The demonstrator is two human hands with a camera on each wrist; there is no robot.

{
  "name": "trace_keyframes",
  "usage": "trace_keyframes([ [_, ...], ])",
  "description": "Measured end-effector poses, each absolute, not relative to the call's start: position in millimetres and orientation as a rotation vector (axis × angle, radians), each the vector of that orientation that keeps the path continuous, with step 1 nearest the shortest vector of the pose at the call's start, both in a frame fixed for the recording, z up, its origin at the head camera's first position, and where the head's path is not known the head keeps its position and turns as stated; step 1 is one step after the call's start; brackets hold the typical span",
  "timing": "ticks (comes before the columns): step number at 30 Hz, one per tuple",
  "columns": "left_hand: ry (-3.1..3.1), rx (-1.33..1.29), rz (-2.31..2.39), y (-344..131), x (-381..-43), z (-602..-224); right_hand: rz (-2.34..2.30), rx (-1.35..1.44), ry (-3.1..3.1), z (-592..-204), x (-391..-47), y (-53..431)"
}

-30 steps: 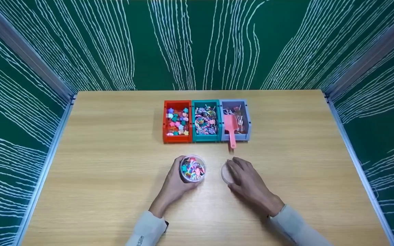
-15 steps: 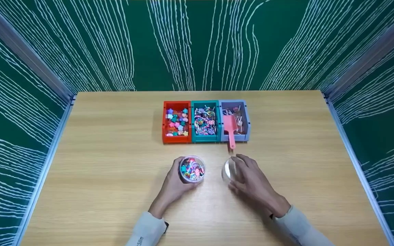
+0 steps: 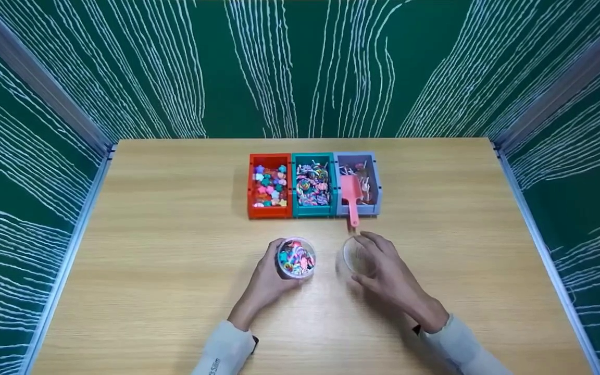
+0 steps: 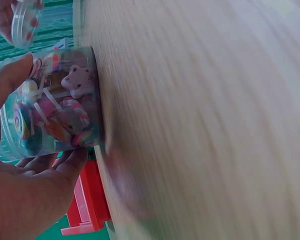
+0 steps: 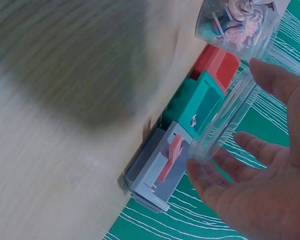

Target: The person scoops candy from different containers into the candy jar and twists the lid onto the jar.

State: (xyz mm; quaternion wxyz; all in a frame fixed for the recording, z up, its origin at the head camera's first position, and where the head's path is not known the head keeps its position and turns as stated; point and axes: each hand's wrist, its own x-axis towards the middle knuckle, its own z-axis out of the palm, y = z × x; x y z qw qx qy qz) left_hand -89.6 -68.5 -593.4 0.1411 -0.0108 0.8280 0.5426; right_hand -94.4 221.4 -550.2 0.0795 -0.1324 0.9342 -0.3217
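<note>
A clear round jar (image 3: pixel 297 259) full of colourful candy-like charms stands upright on the table, and my left hand (image 3: pixel 269 278) grips its side with thumb and fingers. In the left wrist view the jar (image 4: pixel 65 107) shows stars, swirls and small lollipop shapes through its wall. To the right, my right hand (image 3: pixel 391 276) holds a clear round lid (image 3: pixel 356 258) by its edge. The right wrist view has this lid (image 5: pixel 227 117) raised off the table, tilted, between thumb and fingertips. Lid and jar are apart.
Behind the hands stand three joined bins: a red bin (image 3: pixel 270 212) with star beads, a green bin (image 3: pixel 314 211) with swirl charms, and a lavender bin (image 3: pixel 370 209) with lollipop-like pieces. A pink scoop (image 3: pixel 352 195) lies in the lavender bin, its handle over the front edge.
My right hand has lifted the lid off the table and tipped it, shifting slightly to the right. The left hand and jar have barely moved.
</note>
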Motion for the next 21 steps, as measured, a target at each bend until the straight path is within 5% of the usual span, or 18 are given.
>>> trace_keyframes([
  [21,2.366,0.037,1.54,-58.1,-91.1,-593.0,-0.965,-0.538,2.842,-533.8,-92.1,214.6],
])
